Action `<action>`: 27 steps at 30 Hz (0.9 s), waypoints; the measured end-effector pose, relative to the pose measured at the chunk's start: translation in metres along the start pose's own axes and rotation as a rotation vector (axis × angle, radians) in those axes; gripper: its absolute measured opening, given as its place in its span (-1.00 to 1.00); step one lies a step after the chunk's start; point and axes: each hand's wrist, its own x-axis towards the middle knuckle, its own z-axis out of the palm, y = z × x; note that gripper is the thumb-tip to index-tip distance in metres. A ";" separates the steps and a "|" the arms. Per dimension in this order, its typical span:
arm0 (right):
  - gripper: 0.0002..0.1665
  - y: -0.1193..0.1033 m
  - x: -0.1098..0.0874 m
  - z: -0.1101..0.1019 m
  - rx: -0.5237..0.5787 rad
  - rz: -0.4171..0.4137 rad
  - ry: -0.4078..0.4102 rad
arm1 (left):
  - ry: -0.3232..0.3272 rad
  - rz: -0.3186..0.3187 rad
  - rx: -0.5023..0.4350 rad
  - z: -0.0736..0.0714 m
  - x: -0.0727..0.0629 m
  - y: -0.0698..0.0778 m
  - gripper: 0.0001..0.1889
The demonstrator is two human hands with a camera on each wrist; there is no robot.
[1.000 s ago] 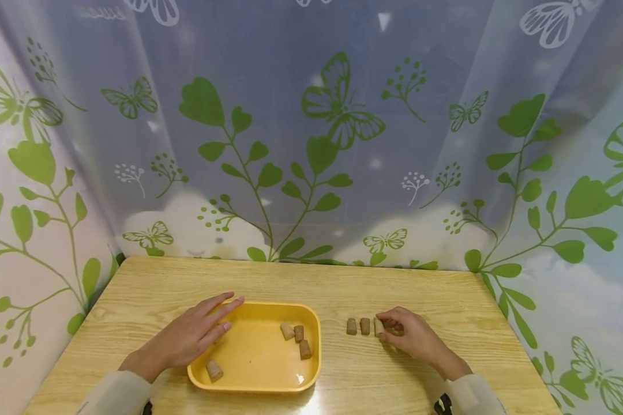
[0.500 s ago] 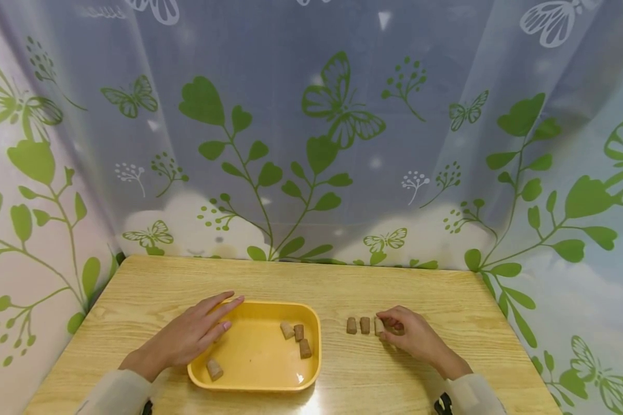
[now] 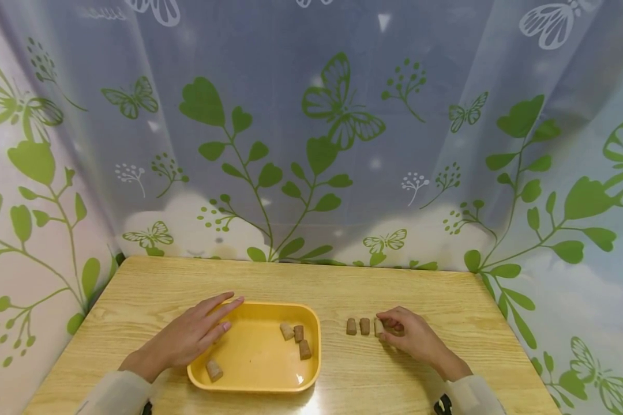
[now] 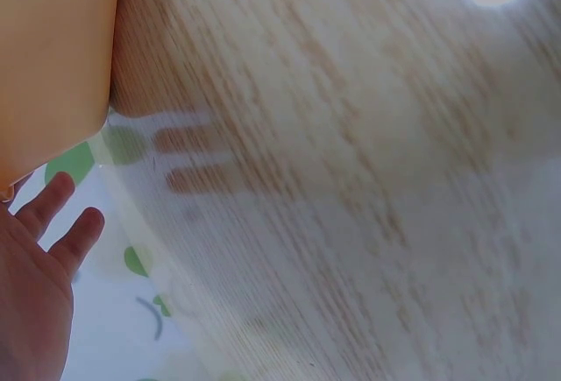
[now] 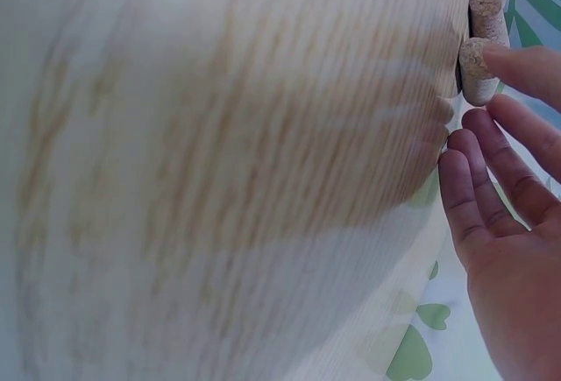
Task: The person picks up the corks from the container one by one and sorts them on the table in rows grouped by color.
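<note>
My right hand [image 3: 412,337] pinches a pale cork stopper [image 3: 378,328] between thumb and index finger, at the right end of a short row on the table. Two browner corks stand beside it, a left one [image 3: 351,327] and a middle one [image 3: 364,327]. In the right wrist view the thumb lies against the nearest cork [image 5: 476,70], and the other fingers reach along the table edge. On the left, my left hand [image 3: 189,334] rests with spread fingers over the left rim of a yellow tray [image 3: 254,363].
Inside the tray, a pale cork [image 3: 287,331] and two brown ones, upper [image 3: 299,334] and lower [image 3: 304,349], cluster at the right. Another pale cork [image 3: 214,370] lies near the front left corner. A patterned curtain [image 3: 311,173] rises behind the wooden table [image 3: 420,288].
</note>
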 end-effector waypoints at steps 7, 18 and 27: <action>-0.49 -0.002 0.001 -0.002 -0.017 -0.002 0.035 | -0.007 -0.006 -0.003 0.000 0.000 0.000 -0.43; -0.55 -0.019 0.009 -0.007 -0.003 0.019 0.084 | -0.008 -0.006 -0.007 0.001 -0.001 -0.002 -0.43; -0.52 -0.031 0.019 0.002 0.048 -0.011 0.063 | -0.003 -0.003 -0.012 0.001 0.000 -0.002 -0.43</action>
